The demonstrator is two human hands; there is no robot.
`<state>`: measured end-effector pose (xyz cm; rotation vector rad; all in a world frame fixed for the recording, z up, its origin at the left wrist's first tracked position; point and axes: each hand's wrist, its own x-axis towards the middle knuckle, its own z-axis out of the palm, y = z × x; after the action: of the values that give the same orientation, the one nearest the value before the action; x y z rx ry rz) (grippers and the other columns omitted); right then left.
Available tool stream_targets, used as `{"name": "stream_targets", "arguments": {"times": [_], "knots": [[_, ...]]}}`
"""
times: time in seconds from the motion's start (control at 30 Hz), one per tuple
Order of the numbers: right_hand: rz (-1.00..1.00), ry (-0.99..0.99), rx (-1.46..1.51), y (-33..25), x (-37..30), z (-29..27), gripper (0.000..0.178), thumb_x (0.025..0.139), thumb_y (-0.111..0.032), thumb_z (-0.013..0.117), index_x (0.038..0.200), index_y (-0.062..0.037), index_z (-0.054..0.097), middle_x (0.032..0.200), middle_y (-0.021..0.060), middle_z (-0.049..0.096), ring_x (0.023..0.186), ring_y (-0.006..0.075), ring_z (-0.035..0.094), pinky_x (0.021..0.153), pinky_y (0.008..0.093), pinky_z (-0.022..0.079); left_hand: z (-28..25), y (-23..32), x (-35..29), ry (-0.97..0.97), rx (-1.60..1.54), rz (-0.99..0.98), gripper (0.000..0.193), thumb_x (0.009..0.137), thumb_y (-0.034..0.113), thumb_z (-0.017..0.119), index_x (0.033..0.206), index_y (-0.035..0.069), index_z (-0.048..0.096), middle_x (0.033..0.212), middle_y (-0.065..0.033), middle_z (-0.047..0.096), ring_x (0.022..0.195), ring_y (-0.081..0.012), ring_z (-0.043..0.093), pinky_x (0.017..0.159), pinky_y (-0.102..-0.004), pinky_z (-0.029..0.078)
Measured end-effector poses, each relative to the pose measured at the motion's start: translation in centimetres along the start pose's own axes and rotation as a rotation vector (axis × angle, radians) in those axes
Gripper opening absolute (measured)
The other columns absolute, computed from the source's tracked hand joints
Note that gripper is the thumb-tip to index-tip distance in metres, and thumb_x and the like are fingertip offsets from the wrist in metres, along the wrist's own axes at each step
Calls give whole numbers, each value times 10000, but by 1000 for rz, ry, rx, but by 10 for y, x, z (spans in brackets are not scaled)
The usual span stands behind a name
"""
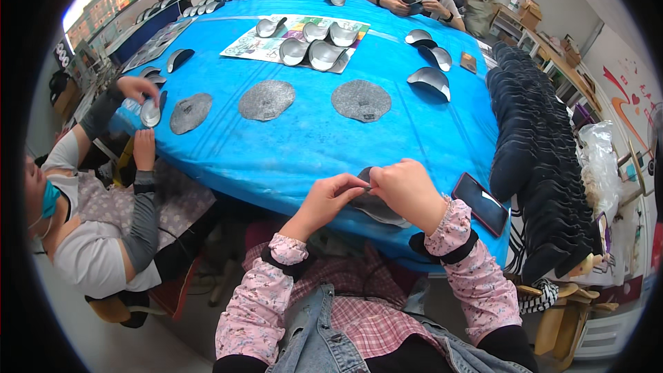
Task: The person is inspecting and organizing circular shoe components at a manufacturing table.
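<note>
Both my hands meet at the near edge of the blue-covered table (290, 145). My left hand (330, 197) pinches the edge of a dark grey curved pad (376, 206), and my right hand (407, 192) grips the same pad from above, covering most of it. Three flat grey felt ovals (266, 99) lie in a row across the middle of the table beyond my hands.
A dark phone (481, 203) lies right of my right hand. A long stack of dark pads (535, 159) runs along the table's right side. Silver curved pieces (314, 45) sit on a printed sheet further back. A person at left handles a silver piece (150, 112); another sits opposite.
</note>
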<state>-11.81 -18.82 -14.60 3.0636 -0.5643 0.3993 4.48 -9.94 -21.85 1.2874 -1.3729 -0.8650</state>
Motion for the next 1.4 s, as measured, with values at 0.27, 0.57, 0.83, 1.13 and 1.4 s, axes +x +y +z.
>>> {"name": "stream_targets", "arguments": {"times": [0.27,0.57,0.83,1.13,1.4], "knots": [[17,-22,26,4,4,1,160,753,-235,684,731,-99,602,614,74,614,607,278,606,654,384,446,6,-7,2,89,140,100,140,877,94,624,991,25,667,766,-74,671,671,-77,577,613,-243,465],[-32,261,425,-1,-4,-69,516,767,-257,738,1192,-23,561,1241,187,537,1132,324,531,940,392,428,3,-16,9,142,-550,-60,197,940,167,565,1037,-2,595,873,-5,630,743,-71,574,678,-225,472],[-27,517,763,33,-18,-147,300,922,-131,562,1198,-14,560,1237,119,551,1148,221,515,936,340,427,22,56,32,-22,-1214,-181,207,905,153,566,1078,45,598,985,-27,646,851,-104,629,693,-222,512],[-149,149,448,34,10,-178,205,950,-152,519,1052,1,612,1044,119,613,958,240,572,850,341,447,17,37,36,-372,-1345,-170,217,940,191,521,1092,49,580,1004,-30,647,858,-131,639,688,-255,528],[-225,104,470,29,18,-180,173,920,-148,556,926,14,616,900,108,613,855,259,574,754,351,455,24,54,32,-386,-1291,-184,243,950,211,514,1130,57,569,1067,-27,634,928,-143,627,765,-269,524]]}}
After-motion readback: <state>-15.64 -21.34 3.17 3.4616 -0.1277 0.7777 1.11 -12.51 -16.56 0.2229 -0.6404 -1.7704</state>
